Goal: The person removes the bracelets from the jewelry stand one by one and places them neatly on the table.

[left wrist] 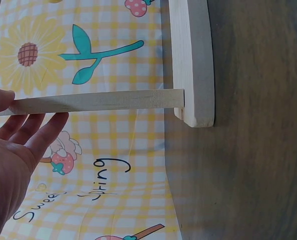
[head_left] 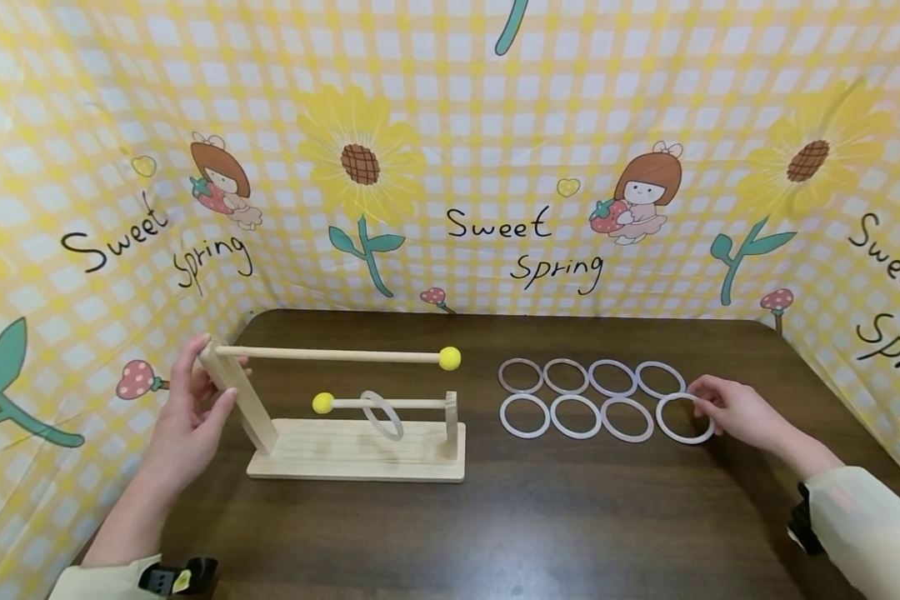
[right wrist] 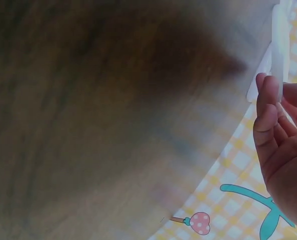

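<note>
My left hand [head_left: 195, 408] grips the top of the tall post [head_left: 246, 400] of a wooden stand, thumb on one side and fingers on the other in the left wrist view. From this post a long rod [head_left: 337, 355] runs right to a yellow ball [head_left: 450, 358]. Below it a shorter rod [head_left: 420, 404] comes from a short post [head_left: 452, 425] and ends in another yellow ball [head_left: 322, 403]; a pale ring [head_left: 382, 415] hangs on it. My right hand [head_left: 738, 412] pinches the right edge of a white ring [head_left: 662, 429], also seen edge-on as the ring [right wrist: 278, 45] in the right wrist view.
Several pale rings [head_left: 523, 436] lie in two rows right of the stand, on the dark wooden table [head_left: 555, 517]. The stand's flat base [head_left: 345, 467] rests on the table. A yellow checked cloth [head_left: 435, 150] with printed flowers rises behind and at both sides.
</note>
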`<state>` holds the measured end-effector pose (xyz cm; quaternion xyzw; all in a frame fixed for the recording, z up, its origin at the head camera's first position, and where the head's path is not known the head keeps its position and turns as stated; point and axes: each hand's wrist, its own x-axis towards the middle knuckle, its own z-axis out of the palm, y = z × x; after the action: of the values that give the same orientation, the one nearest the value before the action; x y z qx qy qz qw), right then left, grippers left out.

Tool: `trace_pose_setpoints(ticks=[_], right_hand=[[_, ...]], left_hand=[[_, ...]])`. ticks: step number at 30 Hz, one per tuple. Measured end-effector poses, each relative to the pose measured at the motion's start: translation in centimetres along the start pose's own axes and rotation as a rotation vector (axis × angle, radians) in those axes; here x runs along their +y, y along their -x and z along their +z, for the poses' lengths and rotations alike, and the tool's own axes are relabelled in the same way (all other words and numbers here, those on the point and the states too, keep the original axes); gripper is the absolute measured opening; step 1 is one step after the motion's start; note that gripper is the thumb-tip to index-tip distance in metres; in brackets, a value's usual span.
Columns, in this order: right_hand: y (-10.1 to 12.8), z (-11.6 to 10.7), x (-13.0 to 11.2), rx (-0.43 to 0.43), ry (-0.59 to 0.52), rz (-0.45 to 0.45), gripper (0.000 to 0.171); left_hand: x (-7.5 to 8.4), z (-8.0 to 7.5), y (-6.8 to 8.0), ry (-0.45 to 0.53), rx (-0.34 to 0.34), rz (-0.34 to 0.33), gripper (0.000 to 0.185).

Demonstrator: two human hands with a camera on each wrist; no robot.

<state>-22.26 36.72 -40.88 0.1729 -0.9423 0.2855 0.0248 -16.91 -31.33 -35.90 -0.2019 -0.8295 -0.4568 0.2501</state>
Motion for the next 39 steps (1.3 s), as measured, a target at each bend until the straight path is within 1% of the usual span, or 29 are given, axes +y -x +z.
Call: trace_pose_setpoints(ticks=[6,17,21,22,26,29,33,35,39], right_hand=[[-0.3,0.3,0.2,0.010,0.031,-0.004,0.010],[-0.7,0.5,0.6,-0.010,0.096,0.008,0.008],[-0.8,0.6,0.9,0.006,0.099,-0.013,0.009],[-0.8,0.7,1.0,0.021,0.099,-0.028,0.010],[-0.7,0.5,0.9,0.046,0.114,-0.043,0.011],[-0.5,0.2,0.2,0.065,0.124,-0.049,0.012],[-0.2,-0.1,-1.6,0.101,0.104,-0.075,0.015],[-0.1,-0.1,-2.6,0.120,0.081,-0.091,0.017],[-0.2,0.3,-5.1,0.132,0.006,-0.132,0.018]], left_hand=[[0.1,0.0,-0.2,0.005,-0.004,0.015,0.077],[0.1,0.1,0.0,-0.006,0.011,-0.026,0.077],[0.3,0.2,0.0,-0.009,0.016,-0.045,0.077],[0.3,0.2,0.0,-0.008,0.020,-0.053,0.077],[0.2,0.2,0.0,-0.004,0.015,-0.037,0.077],[0.1,0.1,-0.1,0.002,0.004,-0.008,0.077],[0.0,0.0,-0.1,0.004,-0.006,0.013,0.076],[0.0,0.0,-0.1,0.001,-0.001,0.005,0.076],[0.2,0.1,0.0,-0.015,0.015,-0.030,0.077]])
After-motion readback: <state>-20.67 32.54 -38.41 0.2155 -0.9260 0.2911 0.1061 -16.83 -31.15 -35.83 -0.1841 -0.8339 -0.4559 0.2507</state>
